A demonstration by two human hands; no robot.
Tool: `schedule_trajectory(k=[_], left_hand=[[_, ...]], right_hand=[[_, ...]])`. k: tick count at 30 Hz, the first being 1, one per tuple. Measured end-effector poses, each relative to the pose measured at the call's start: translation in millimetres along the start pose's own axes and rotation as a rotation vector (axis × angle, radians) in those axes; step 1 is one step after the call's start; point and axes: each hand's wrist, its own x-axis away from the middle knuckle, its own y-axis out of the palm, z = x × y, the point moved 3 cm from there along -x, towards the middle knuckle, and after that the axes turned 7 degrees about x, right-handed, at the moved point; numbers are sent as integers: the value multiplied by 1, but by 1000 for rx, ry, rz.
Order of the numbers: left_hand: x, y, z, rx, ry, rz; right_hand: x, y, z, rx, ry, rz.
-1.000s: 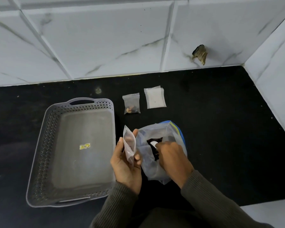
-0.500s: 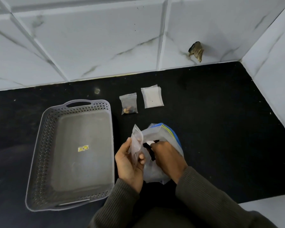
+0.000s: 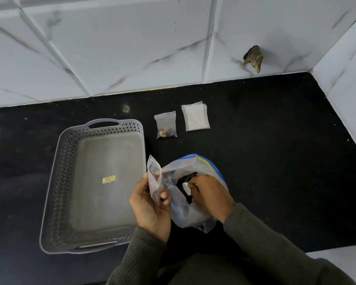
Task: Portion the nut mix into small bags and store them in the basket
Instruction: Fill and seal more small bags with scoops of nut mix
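Note:
My left hand [image 3: 150, 208] holds a small clear bag [image 3: 154, 177] upright by its lower part, mouth up, just right of the grey perforated basket [image 3: 56, 182], which has nothing in it but a sticker. My right hand [image 3: 212, 194] is in the mouth of the large clear zip bag with a blue strip [image 3: 185, 165], its fingers closed on a small white object [image 3: 185, 186]. Dark contents show inside the large bag. Further back, a small bag with a few nuts [image 3: 166, 125] lies flat beside a stack of empty small bags [image 3: 195, 117].
Everything sits on a black countertop [image 3: 275, 161] bounded by a white marbled tile wall at the back and another on the right. A dark scrap [image 3: 254, 58] sticks to the back wall. A white surface edge [image 3: 341, 256] shows at the lower right.
Both hands stay at the large bag with the same grips. The small bag in my left hand has tilted a little; my right hand has shifted slightly inside the large bag's mouth.

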Motion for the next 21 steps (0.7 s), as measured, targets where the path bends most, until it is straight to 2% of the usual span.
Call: schedule_trajectory(k=[3, 6, 8, 10, 15, 19, 21], left_hand=[[1, -1, 2, 20, 3, 11], [3, -4, 5, 26, 13, 9], [3, -5, 8, 28, 24, 10], [3, -6, 10, 41, 25, -1], [5, 4, 3, 60, 4, -12], [5, 17, -11, 42, -22, -47], [6, 21, -17, 24, -34, -52]], right_hand=[[0, 0, 2, -135, 69, 72], [2, -1, -8, -64, -36, 113], [6, -1, -17, 19, -153, 199], [5, 1, -16, 50, -174, 225], [-3, -15, 7, 146, -66, 196], [-5, -20, 41, 137, 37, 266], [4, -26, 50, 160, 78, 238]])
